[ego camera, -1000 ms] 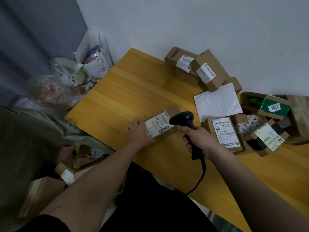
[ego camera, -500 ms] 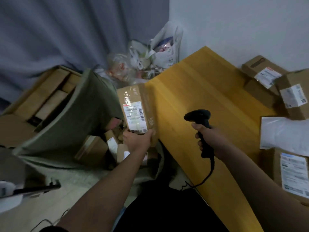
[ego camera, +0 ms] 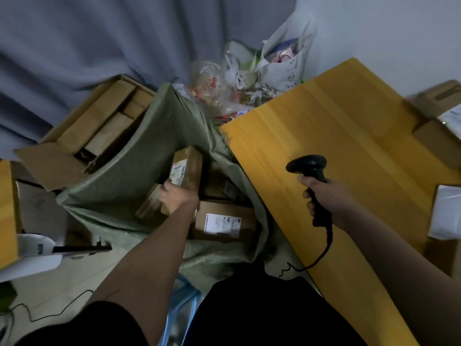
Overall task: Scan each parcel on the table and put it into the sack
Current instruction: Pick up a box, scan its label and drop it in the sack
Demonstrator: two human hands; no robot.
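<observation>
My left hand grips the near end of a brown cardboard parcel with a white barcode label, held inside the mouth of the green woven sack on the floor left of the table. Other labelled parcels lie in the sack, one just right of my wrist. My right hand grips the black corded barcode scanner above the yellow wooden table. Brown parcels and a white mailer show at the table's right edge.
An open cardboard box sits behind the sack against a grey curtain. Plastic bags are piled in the corner beyond the table. A white device and a cable lie on the floor at the left.
My left hand has carried the parcel from the table, over its left edge, down into the sack. My view swung left; the right hand kept the scanner over the table.
</observation>
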